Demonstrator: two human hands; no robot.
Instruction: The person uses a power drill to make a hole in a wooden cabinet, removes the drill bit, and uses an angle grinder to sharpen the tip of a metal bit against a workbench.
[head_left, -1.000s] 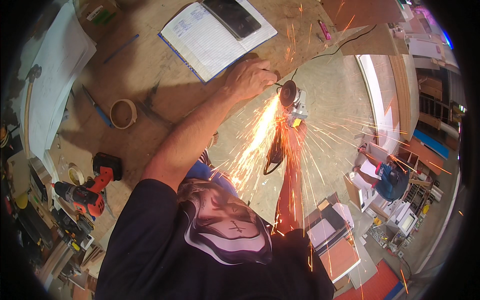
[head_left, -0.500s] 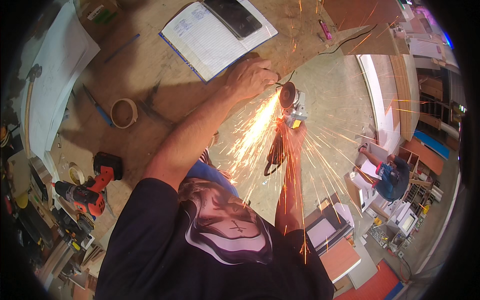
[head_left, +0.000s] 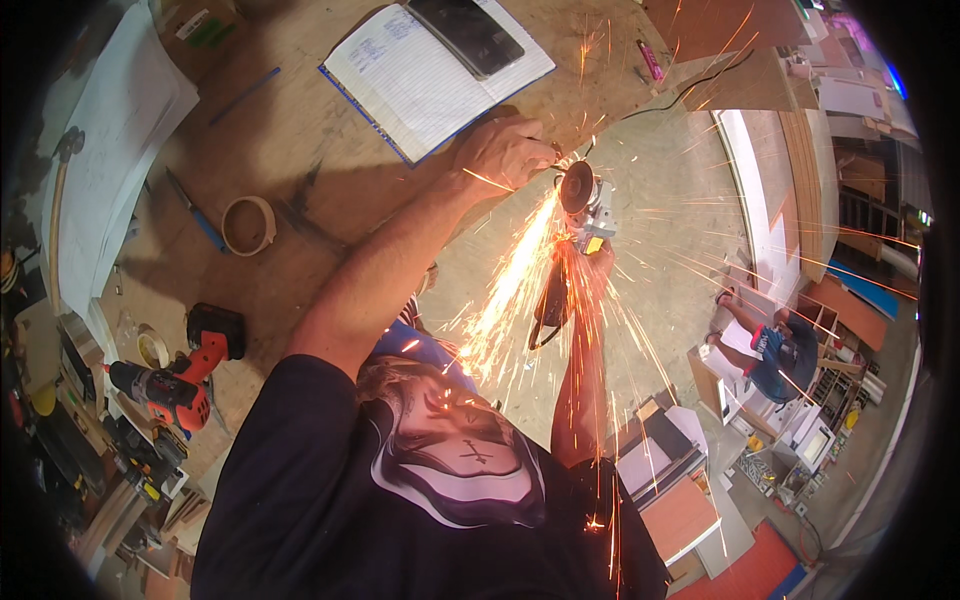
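Observation:
My right hand (head_left: pixel 592 268) is wrapped round the body of an angle grinder (head_left: pixel 598 215), partly hidden by glare and sparks. The grinder's dark round disc (head_left: pixel 577 187) faces my left hand at the table edge. Closed in a pinch, my left hand (head_left: pixel 508 155) holds a small thin dark piece (head_left: pixel 562 163) against the disc's upper edge; its exact kind is too small to make out. A bright stream of sparks (head_left: pixel 510 290) pours from the contact down toward my body, with more flying right.
An open notebook (head_left: pixel 410 75) with a black phone (head_left: pixel 466 36) lies on the wooden table (head_left: pixel 330 120). A tape roll (head_left: pixel 248 226), a blue-handled tool (head_left: pixel 207 230) and a cordless drill (head_left: pixel 180 380) lie left. Another person (head_left: pixel 780 360) is at the far right among cabinets and boards.
The sparks have shifted in shape, and some now cross my left wrist. Both hands and the grinder stay almost in place. The other person's legs have moved slightly.

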